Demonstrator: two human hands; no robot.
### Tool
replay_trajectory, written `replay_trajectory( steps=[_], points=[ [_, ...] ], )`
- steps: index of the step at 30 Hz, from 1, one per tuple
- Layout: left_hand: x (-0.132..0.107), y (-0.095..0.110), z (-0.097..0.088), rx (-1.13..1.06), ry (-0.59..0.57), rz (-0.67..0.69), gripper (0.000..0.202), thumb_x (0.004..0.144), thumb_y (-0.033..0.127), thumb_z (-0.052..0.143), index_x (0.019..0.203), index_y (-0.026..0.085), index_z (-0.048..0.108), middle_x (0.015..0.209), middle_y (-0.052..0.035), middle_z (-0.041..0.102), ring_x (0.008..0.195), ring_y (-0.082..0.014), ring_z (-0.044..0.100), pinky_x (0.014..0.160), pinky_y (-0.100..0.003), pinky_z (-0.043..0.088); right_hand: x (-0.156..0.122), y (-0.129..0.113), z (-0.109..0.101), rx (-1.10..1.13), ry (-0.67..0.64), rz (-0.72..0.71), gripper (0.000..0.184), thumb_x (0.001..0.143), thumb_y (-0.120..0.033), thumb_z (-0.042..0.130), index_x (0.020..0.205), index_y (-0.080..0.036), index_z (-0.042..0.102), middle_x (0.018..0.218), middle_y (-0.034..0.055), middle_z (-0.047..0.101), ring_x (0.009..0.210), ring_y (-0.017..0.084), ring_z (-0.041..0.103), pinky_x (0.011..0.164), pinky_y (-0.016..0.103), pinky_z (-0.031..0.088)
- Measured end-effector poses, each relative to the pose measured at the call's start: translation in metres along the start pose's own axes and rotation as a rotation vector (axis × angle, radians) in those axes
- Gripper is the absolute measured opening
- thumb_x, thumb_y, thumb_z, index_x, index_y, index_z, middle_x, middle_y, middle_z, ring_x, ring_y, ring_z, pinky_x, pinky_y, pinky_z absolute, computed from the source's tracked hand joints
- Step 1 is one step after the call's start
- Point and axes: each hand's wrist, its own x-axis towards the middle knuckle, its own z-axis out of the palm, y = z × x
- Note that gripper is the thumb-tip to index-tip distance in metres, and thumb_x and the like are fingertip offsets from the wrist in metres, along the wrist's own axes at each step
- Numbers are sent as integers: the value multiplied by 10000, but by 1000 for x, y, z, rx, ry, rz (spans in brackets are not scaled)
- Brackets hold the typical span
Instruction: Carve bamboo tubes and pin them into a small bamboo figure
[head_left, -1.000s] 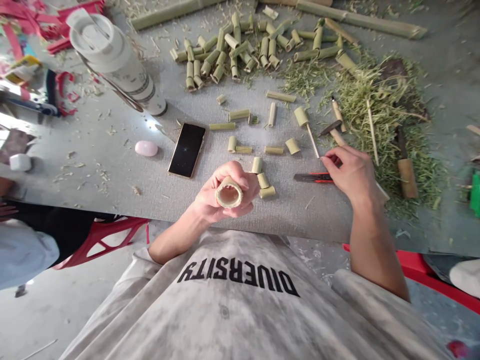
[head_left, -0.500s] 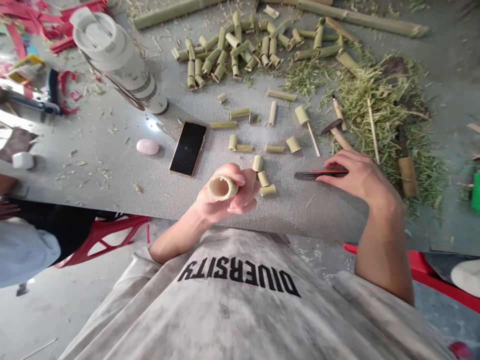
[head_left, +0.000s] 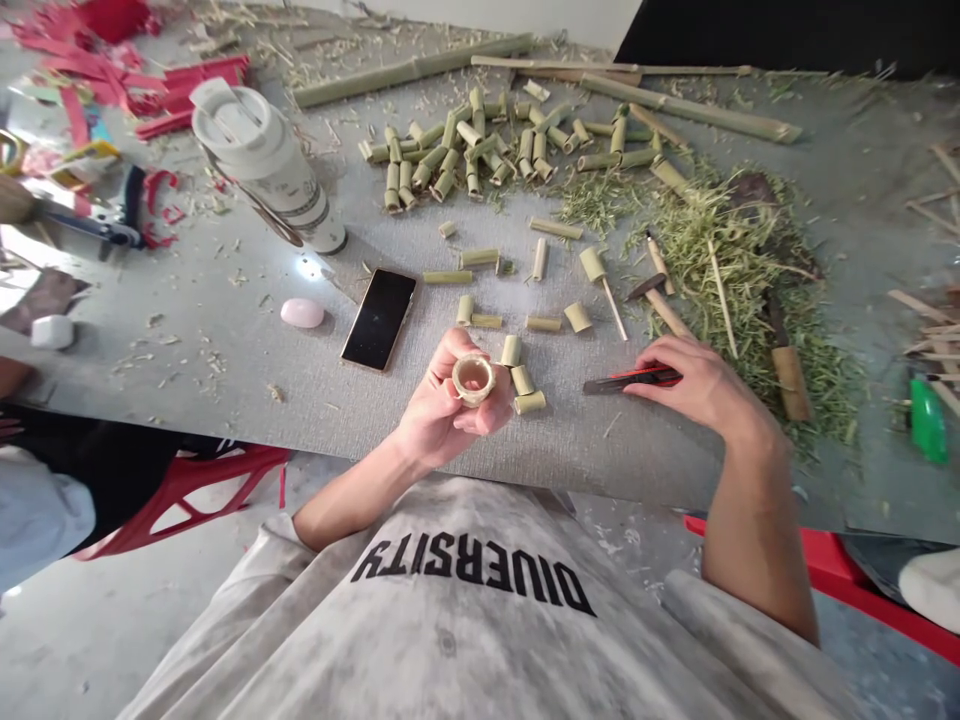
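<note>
Holding one bamboo tube (head_left: 474, 370), the left hand (head_left: 435, 408) is near three pieces (head_left: 523, 380).

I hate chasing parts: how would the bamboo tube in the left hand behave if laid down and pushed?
Laid sideways, the bamboo tube would probably roll, being round. Its hollow middle suggests it is light for its size. Its woody rim looks stiff rather than floppy.

A tall white lidded tumbler (head_left: 281, 185) stands on the grey tabletop (head_left: 217, 360), beyond a black-screened, gold-edged smartphone (head_left: 379, 318) and the glossy pale-pink oval object (head_left: 302, 313) near it. Crumpled bright red strips (head_left: 208, 92) lie at the far left; a red plastic chair (head_left: 146, 505) shows below the near left edge.
</note>
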Motion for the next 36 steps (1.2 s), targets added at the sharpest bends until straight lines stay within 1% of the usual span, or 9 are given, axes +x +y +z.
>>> replay_trajectory(
  steps=[11,16,20,24,26,29,31,34,36],
  points=[
    [-2,-1,0,22,46,25,181,991,441,810,975,313,682,603,70,531,428,-58,180,403,-139,230,0,-2,1,15,6,25,439,1015,-691,695,919,-269,630,948,47,681,865,267,648,801,434,500],
    [-5,-1,-4,69,48,38,151,975,422,821,997,333,701,627,50,613,421,-69,328,398,-135,230,-1,-1,1,29,18,33,444,1005,-688,713,891,-269,622,937,46,679,857,266,646,818,440,499],
    [-6,-1,-6,154,36,103,97,995,404,811,1024,345,740,698,39,713,441,-60,490,424,-119,330,-1,-1,3,40,20,30,421,1011,-653,726,873,-268,624,931,42,682,862,261,646,812,434,496],
    [-8,3,-6,466,67,287,122,974,386,839,1039,320,760,768,20,794,506,-110,660,492,-186,517,-1,-3,2,39,24,38,432,1006,-671,724,875,-271,629,927,40,687,863,263,648,825,439,498],
    [-12,7,-6,716,145,409,173,924,376,891,1026,295,777,791,3,809,539,-134,687,499,-220,526,-2,-4,1,40,20,46,445,1006,-702,707,898,-275,639,947,46,696,887,271,656,845,447,504],
    [-22,15,-8,995,219,543,233,851,284,948,1040,294,813,821,-4,815,524,-122,631,495,-247,472,-2,-6,0,45,9,60,464,1005,-735,683,921,-281,637,957,51,695,902,278,658,843,454,511],
    [-31,20,-7,1094,228,493,296,806,209,967,1042,310,818,879,-11,825,572,-128,641,509,-257,459,-2,-6,0,46,3,67,465,1006,-738,680,922,-283,629,960,52,693,902,279,655,843,464,515],
    [-42,25,2,1164,322,256,298,782,185,984,984,310,804,941,-29,827,761,-179,740,579,-273,519,-2,-5,0,49,-1,73,465,1007,-739,675,923,-284,631,981,60,699,911,287,655,849,483,519],
    [-45,28,12,1172,382,225,261,782,174,987,941,283,810,925,-45,819,818,-201,772,612,-283,559,-2,-5,1,47,-4,76,470,1009,-744,668,919,-284,629,979,63,699,913,291,653,849,490,516]
  ],
)
